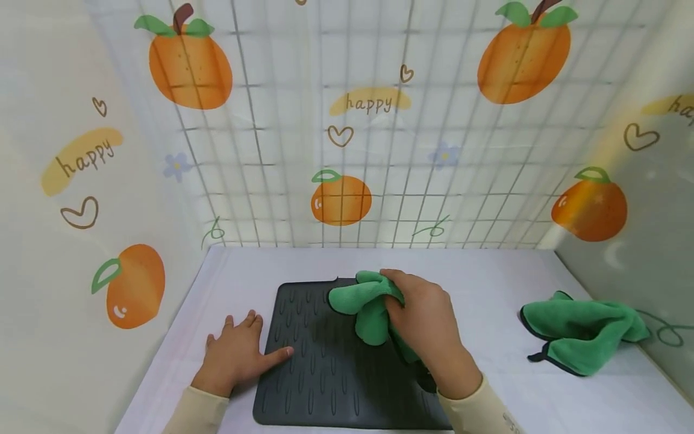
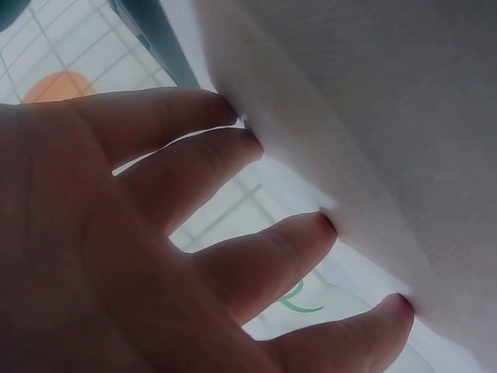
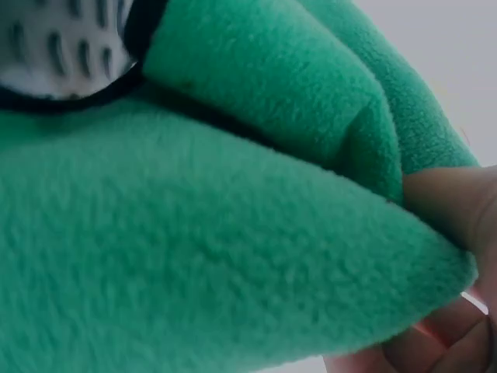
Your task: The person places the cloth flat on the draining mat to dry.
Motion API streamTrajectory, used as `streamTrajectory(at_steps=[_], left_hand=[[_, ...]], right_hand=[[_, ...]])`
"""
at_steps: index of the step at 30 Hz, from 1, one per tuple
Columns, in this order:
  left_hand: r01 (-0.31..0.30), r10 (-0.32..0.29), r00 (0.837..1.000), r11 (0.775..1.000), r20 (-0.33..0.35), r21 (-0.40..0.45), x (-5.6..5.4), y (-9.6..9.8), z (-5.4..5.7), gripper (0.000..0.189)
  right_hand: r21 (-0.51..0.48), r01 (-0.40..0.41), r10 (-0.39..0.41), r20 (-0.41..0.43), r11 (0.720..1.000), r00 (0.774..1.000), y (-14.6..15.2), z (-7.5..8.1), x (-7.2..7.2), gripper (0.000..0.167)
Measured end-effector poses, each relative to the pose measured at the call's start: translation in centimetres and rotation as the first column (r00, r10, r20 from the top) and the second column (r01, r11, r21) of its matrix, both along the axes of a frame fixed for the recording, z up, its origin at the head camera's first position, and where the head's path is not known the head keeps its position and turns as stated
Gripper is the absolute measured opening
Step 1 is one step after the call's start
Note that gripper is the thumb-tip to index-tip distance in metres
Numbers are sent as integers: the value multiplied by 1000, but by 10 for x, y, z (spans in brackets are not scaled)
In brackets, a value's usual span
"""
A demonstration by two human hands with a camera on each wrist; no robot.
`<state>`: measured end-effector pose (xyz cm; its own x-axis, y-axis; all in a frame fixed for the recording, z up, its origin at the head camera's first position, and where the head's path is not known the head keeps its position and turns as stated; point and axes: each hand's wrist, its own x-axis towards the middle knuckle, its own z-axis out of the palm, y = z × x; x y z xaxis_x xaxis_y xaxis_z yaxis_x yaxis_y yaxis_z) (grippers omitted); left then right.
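Observation:
My right hand (image 1: 423,316) grips a bunched green cloth (image 1: 371,307) over the upper right part of a dark ribbed mat (image 1: 320,361). Folds of the cloth (image 3: 233,233) fill most of the right wrist view, pinched between thumb and fingers at its right side. My left hand (image 1: 237,349) lies with fingers spread beside the mat's left edge, the thumb reaching onto the mat. In the left wrist view the left hand's fingertips (image 2: 330,224) touch the white tabletop.
A second green cloth (image 1: 588,331) with black edging lies crumpled on the white table (image 1: 488,277) at the right. Pale curtains (image 1: 374,144) printed with oranges and hearts stand behind the table and on both sides.

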<state>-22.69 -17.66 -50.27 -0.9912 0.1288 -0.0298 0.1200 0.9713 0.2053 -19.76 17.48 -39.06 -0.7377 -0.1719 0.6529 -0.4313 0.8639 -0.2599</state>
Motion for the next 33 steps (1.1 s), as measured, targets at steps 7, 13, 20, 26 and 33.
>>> streamTrajectory(at_steps=[7, 13, 20, 26, 33], left_hand=[[0, 0, 1000, 1000, -3, 4, 1, 1, 1, 120], [1, -1, 1000, 1000, 9, -3, 1, 3, 0, 121], [-5, 5, 1000, 1000, 10, 3, 2, 3, 4, 120], [-4, 4, 1000, 1000, 13, 5, 0, 2, 4, 120], [2, -2, 1000, 1000, 4, 7, 1, 0, 1, 122]], right_hand=[[7, -57, 56, 66, 998, 996, -16, -11, -3, 45], [12, -73, 71, 96, 997, 993, -20, -22, -3, 47], [11, -100, 98, 118, 995, 988, -23, -29, -7, 45], [14, -86, 82, 175, 996, 981, -26, -31, -8, 44], [24, -92, 84, 220, 996, 972, -32, -34, -6, 43]])
